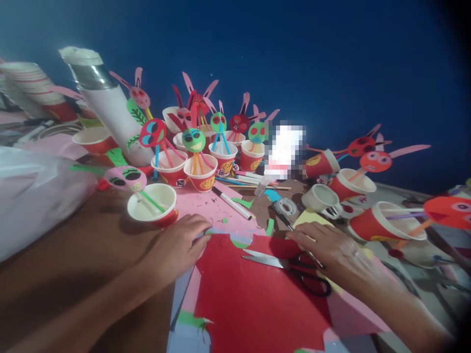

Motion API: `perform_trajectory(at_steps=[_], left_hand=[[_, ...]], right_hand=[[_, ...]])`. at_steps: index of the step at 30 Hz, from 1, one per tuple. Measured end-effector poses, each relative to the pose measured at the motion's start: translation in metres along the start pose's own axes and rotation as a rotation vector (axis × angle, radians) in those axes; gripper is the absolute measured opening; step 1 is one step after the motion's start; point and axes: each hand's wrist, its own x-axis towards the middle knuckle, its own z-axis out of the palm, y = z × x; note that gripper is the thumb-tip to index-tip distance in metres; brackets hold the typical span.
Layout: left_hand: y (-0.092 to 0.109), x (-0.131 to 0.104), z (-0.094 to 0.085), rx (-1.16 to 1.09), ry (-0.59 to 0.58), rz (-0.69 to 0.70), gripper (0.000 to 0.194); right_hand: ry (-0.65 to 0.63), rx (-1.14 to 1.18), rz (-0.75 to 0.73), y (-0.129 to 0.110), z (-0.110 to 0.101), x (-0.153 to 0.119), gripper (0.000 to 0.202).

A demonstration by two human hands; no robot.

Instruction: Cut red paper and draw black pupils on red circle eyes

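Observation:
A sheet of red paper [253, 304] lies in front of me over pink and pale sheets. My left hand [184, 242] is closed at its far left corner, thumb and fingertips together on the edge. My right hand [324, 242] is closed at the far right corner, its fingertips partly hidden. Scissors [265, 258] with black handles rest on the red sheet, blades slightly apart and pointing left. A dark slim pen [283, 217] passes beneath my right hand. By the sheet's far edge is a green paper scrap [241, 240].
Red paper cups [201, 180] with paper faces on straws stand beyond the hands. A tape roll [287, 207], a marker [235, 205] and a white mug [320, 200] lie or stand nearer. At left are a thermos [110, 113] and a plastic bag [37, 196].

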Motion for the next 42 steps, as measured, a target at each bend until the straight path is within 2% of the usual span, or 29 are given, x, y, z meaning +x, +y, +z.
perform_trajectory(at_steps=[2,5,8,11,14,17,24,28,31,37,42], left_hand=[[0.002,0.001,0.001,0.023,-0.004,-0.014,0.024],[0.005,0.004,0.000,0.038,0.024,0.049,0.026],[0.011,0.013,-0.003,0.044,0.025,0.119,0.028],[0.018,0.026,-0.003,0.083,-0.025,0.086,0.027],[0.020,0.038,0.000,0.126,-0.058,0.034,0.021],[0.017,0.046,0.007,0.138,-0.046,0.004,0.017],[0.013,0.053,0.017,0.104,-0.013,-0.064,0.011],[0.015,0.052,0.016,0.073,0.003,-0.068,0.010],[0.015,0.047,0.009,0.049,0.033,-0.078,0.009],[0.015,0.025,-0.010,0.007,0.128,-0.089,0.007],[0.015,0.013,-0.012,0.087,0.183,-0.060,0.009]], right_hand=[[-0.041,-0.003,0.010,0.002,0.003,-0.004,0.041],[-0.073,0.001,0.013,0.005,0.004,-0.006,0.037],[0.052,-0.012,0.014,0.003,0.001,-0.002,0.039],[0.117,0.061,-0.002,-0.011,-0.003,0.009,0.036],[0.061,0.190,-0.051,-0.032,-0.001,0.019,0.031],[0.008,0.224,-0.076,-0.051,0.007,0.023,0.033],[-0.040,0.192,0.074,-0.064,0.014,0.020,0.018],[-0.022,0.146,0.086,-0.062,0.014,0.019,0.014],[-0.024,0.120,0.098,-0.059,0.016,0.018,0.016],[0.021,0.144,0.060,-0.055,0.012,0.020,0.021],[0.001,0.175,0.035,-0.054,0.005,0.018,0.028]])
